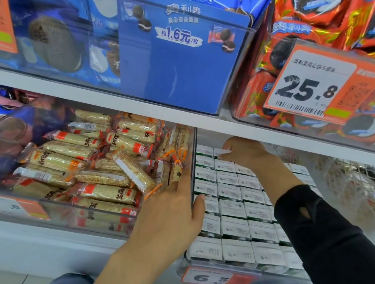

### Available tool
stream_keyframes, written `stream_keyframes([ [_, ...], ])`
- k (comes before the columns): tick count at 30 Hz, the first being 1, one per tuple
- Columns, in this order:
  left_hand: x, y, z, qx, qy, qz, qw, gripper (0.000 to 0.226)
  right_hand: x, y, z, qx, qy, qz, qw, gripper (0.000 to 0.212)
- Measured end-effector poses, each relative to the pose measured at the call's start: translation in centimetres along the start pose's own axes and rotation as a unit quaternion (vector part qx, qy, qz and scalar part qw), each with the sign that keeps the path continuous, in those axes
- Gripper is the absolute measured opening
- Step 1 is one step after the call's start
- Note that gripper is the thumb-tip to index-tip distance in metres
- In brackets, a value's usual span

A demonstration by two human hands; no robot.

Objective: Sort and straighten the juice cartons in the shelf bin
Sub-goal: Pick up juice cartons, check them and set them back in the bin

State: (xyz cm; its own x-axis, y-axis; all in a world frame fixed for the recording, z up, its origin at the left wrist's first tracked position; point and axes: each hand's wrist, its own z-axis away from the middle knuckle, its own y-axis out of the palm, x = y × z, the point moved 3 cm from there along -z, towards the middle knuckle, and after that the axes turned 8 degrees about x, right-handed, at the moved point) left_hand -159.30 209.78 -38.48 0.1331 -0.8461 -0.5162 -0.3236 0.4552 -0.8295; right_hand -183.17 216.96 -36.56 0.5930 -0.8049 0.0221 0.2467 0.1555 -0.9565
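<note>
A clear plastic bin (194,165) on the lower shelf holds several rows of small white juice cartons (235,210) with green sides, standing upright and tightly packed. My left hand (175,214) grips the bin's left wall, thumb inside against a carton, fingers outside. My right hand (242,154), in a black sleeve, reaches to the back of the bin under the upper shelf and its fingers close on a carton (223,151) in the rear row. The cartons behind that hand are hidden.
A clear bin of sesame snack bars (101,168) sits directly left. A wire basket (361,181) stands to the right. The white upper shelf (162,112) hangs low over the bin, carrying cookie packs. A 6.5 price tag (212,278) fronts the carton bin.
</note>
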Motion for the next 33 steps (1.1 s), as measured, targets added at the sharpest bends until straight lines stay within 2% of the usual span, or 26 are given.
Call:
stream_keyframes([
  [3,-0.1,0.2,0.0,-0.01,-0.008,-0.006,1.0,0.059,0.6,0.3,-0.2,-0.013,-0.001,0.032,0.999,0.043],
  [9,0.0,0.3,0.0,-0.005,-0.01,-0.001,1.0,0.059,0.3,2.2,0.4,-0.063,-0.003,-0.008,0.998,0.049],
  [16,0.1,0.1,0.0,-0.007,-0.004,-0.006,1.0,0.059,0.2,3.7,1.7,-0.193,-0.032,-0.044,0.98,0.039],
  [22,0.0,0.0,-0.1,0.008,-0.011,-0.022,1.0,0.063,0.6,3.5,3.1,-0.33,-0.043,-0.175,0.927,0.036],
  [26,0.0,-0.1,0.0,0.013,-0.009,-0.031,0.999,0.064,-0.1,2.8,4.5,-0.405,-0.05,-0.258,0.876,0.016],
  [31,-0.2,-0.1,-0.1,0.023,-0.021,-0.065,0.997,0.062,-1.6,2.7,7.4,-0.426,-0.048,-0.392,0.814,0.007],
  [33,-0.3,-0.1,0.0,0.02,-0.018,-0.071,0.997,0.062,-2.4,2.6,9.1,-0.425,-0.037,-0.448,0.786,0.01],
])
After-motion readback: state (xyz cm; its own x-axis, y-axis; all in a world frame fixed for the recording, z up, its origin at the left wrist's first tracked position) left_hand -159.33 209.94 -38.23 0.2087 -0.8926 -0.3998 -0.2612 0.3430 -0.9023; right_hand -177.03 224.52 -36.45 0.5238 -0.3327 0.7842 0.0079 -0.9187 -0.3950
